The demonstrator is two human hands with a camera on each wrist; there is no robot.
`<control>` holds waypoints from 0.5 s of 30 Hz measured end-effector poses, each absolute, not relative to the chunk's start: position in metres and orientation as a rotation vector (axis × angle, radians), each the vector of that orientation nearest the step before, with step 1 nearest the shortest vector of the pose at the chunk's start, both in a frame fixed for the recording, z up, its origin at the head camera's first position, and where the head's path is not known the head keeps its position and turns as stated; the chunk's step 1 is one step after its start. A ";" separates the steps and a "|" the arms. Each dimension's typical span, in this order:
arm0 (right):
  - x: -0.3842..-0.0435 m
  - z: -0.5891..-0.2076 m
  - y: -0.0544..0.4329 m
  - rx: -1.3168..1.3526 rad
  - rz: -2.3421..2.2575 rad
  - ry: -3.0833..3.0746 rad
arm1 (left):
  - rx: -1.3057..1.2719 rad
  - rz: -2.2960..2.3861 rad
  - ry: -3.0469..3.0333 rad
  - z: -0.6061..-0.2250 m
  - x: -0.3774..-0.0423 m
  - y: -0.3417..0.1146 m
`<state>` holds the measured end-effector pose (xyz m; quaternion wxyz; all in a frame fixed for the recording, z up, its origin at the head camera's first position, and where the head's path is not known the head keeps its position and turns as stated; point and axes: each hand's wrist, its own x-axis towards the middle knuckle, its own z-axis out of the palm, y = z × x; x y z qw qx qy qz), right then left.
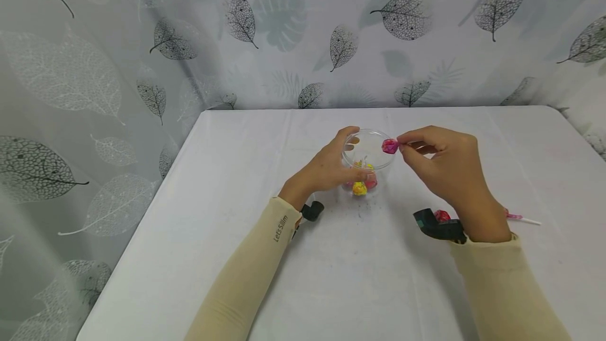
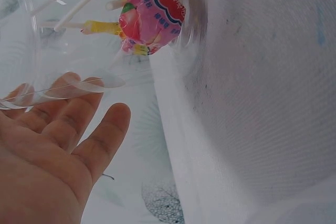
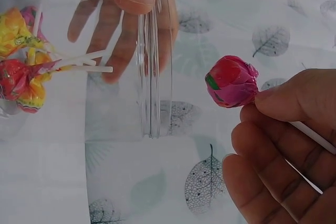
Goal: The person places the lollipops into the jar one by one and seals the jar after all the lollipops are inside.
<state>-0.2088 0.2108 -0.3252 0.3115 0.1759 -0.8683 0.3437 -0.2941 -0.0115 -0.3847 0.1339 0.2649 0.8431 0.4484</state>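
In the head view my left hand (image 1: 326, 164) grips a clear round jar (image 1: 369, 168) near its rim, thumb in front and fingers behind. Several lollipops (image 1: 360, 188) in yellow and pink wrappers lie at the jar's bottom; in the right wrist view their white sticks (image 3: 92, 68) point toward the mouth. Just right of the rim, my right hand (image 1: 447, 164) pinches a red-pink lollipop (image 1: 390, 146) by its stick, close below the candy. The right wrist view shows this lollipop (image 3: 231, 81) outside the jar, apart from its rim, candy end toward the opening.
Beside my right wrist a red-wrapped lollipop (image 1: 442, 216) lies on the white table (image 1: 369, 278). A white stick with pink wrapper (image 1: 527, 220) shows on the wrist's other side, partly hidden. Leaf-patterned curtains (image 1: 284, 57) hang behind and left of the table.
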 end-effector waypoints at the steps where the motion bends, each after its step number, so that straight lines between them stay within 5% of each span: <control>1: -0.209 -0.325 0.211 0.471 0.904 -2.292 | 0.768 1.301 2.444 -0.385 -0.294 -0.012; 15: -0.211 -0.332 0.206 0.577 0.932 -2.294 | 0.767 1.306 2.433 -0.385 -0.294 -0.011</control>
